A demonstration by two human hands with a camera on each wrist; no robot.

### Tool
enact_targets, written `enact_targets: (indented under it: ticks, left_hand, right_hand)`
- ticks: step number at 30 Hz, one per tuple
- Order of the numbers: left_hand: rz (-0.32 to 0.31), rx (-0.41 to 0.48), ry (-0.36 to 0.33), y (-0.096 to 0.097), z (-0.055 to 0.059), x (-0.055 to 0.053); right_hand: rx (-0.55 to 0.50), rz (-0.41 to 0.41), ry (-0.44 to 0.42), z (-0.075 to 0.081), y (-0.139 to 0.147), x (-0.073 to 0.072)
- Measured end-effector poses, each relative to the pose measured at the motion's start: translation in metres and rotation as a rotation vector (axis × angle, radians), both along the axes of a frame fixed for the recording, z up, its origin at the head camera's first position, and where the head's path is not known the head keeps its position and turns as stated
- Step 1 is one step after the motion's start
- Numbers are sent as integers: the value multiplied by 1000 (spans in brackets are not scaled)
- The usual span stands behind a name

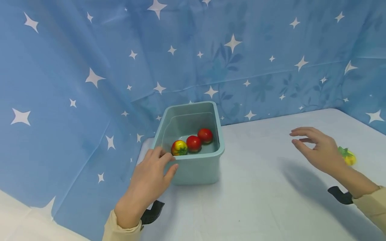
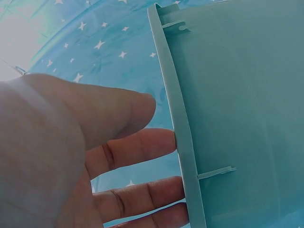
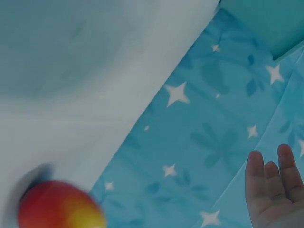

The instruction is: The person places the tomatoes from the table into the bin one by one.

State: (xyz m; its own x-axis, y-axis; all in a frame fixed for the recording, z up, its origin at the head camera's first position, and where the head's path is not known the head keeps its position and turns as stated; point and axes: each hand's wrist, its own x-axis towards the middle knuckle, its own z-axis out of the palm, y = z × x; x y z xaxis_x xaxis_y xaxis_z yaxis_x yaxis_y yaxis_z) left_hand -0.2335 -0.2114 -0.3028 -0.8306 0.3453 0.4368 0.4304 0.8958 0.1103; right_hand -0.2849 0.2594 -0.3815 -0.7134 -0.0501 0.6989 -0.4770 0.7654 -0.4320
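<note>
My left hand (image 1: pixel 149 175) is at the near left corner of a pale teal plastic bin (image 1: pixel 197 171). In the left wrist view its fingertips (image 2: pixel 166 141) meet the bin's rim (image 2: pixel 178 109), with the thumb held apart. Inside the bin lie two red tomatoes (image 1: pixel 193 143) and a red-and-yellow tomato-like fruit (image 1: pixel 179 148) with a green leafy top. Over the table at the right, my right hand (image 1: pixel 324 151) hovers with fingers loosely bent and nothing in them. A yellow tomato-like fruit (image 1: pixel 349 158) with green leaves sits partly hidden behind it; the right wrist view shows a red-and-yellow fruit (image 3: pixel 59 209).
A white cloth covers the table (image 1: pixel 253 194). Behind and to the left hangs a blue curtain (image 1: pixel 187 70) with white stars, close against the bin's far side. Black wrist straps (image 1: pixel 340 195) show at both sleeves.
</note>
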Motion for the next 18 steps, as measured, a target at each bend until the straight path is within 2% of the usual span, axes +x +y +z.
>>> enact_targets:
  ticks: [8,12,18]
  left_hand:
    - [5,-1,-19,3,2,0]
    - [8,-2,-27,3,3,0]
    - [6,0,-21,2,1,2]
  right_hand:
    - [3,-324,-237,-8,56,23]
    - [18,-399,-302,-20,76,30]
    - [6,-481,-491,-32,102,38]
